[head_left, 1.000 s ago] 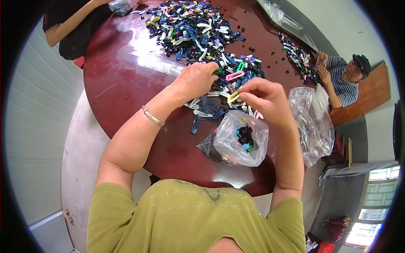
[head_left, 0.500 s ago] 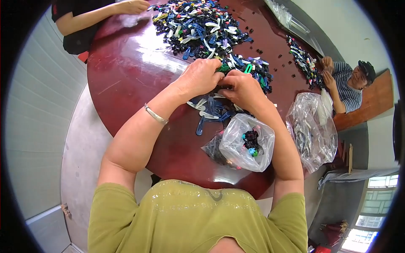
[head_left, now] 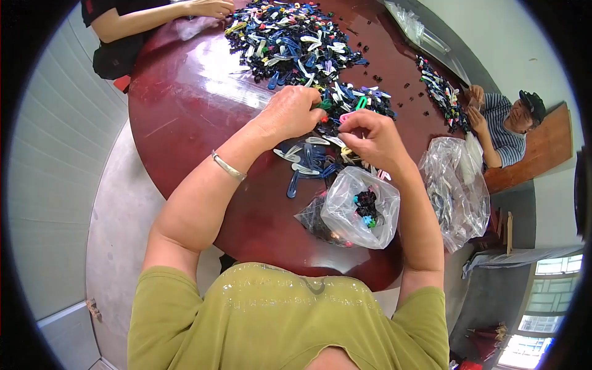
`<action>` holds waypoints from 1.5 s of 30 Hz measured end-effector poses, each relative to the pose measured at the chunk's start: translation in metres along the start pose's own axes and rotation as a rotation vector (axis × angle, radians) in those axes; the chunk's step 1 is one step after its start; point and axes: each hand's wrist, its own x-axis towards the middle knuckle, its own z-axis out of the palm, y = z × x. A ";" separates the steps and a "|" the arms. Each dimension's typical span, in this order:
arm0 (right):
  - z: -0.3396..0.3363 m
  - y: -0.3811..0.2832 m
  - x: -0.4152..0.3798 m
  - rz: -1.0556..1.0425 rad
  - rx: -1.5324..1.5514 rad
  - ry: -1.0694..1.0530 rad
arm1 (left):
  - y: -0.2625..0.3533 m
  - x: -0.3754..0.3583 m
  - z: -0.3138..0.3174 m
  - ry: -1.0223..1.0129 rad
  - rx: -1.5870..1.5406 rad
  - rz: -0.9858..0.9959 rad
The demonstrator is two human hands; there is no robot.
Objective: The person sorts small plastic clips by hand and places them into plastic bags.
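My left hand (head_left: 292,113) is at the near edge of a mixed pile of hair clips (head_left: 377,100), its fingers curled together. A green piece shows by its fingertips, but whatever the hand holds is hidden. Just to the right, my right hand (head_left: 377,137) has thumb and forefinger bent toward each other; anything between them is too small to make out. A pink clip (head_left: 346,117) lies by its forefinger. Below the hands, blue and white snap clips (head_left: 313,161) form a loose group. An open clear plastic bag (head_left: 390,213) holds small black and coloured pieces.
A larger heap of clips (head_left: 290,43) covers the far part of the round dark red table (head_left: 176,123). Another person's hand (head_left: 211,8) reaches in at upper left. A seated person in stripes (head_left: 513,139) sits at right, beside another clip pile and a big plastic bag (head_left: 459,197).
My right hand has moved right and slightly toward me, away from my left hand, uncovering clips between them. My left hand stays nearly in place. The upper-left person's hand has moved right.
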 end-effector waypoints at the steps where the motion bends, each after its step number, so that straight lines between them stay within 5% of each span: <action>1: -0.007 -0.006 -0.008 0.081 0.136 0.003 | 0.002 0.000 -0.003 -0.049 0.002 -0.026; 8: -0.050 -0.045 -0.053 -0.136 0.226 -0.298 | -0.003 0.000 0.003 0.031 -0.031 0.031; 15: -0.009 -0.003 -0.010 -0.013 -0.004 -0.063 | -0.011 0.002 0.009 0.077 -0.049 0.036; 18: 0.010 0.019 0.016 -0.297 -0.310 -0.039 | -0.012 0.004 0.009 0.054 -0.073 0.002; 25: 0.027 0.024 0.039 -0.267 -0.674 -0.001 | -0.012 0.004 0.007 0.110 0.003 0.016; 29: 0.022 0.024 0.035 -0.263 -0.554 -0.004 | -0.013 0.003 0.006 0.141 0.012 0.051; 32: 0.008 -0.001 0.021 0.153 -0.142 -0.078 | -0.012 0.002 0.007 0.131 0.037 0.057; 35: -0.009 -0.009 -0.007 0.133 0.321 -0.021 | -0.008 0.001 0.005 0.074 0.045 0.041; 41: -0.056 -0.044 -0.058 -0.038 0.395 -0.356 | -0.004 -0.001 0.004 0.007 0.055 0.004; 45: -0.040 -0.046 -0.049 0.112 0.131 -0.205 | -0.007 0.000 0.005 0.016 0.036 -0.004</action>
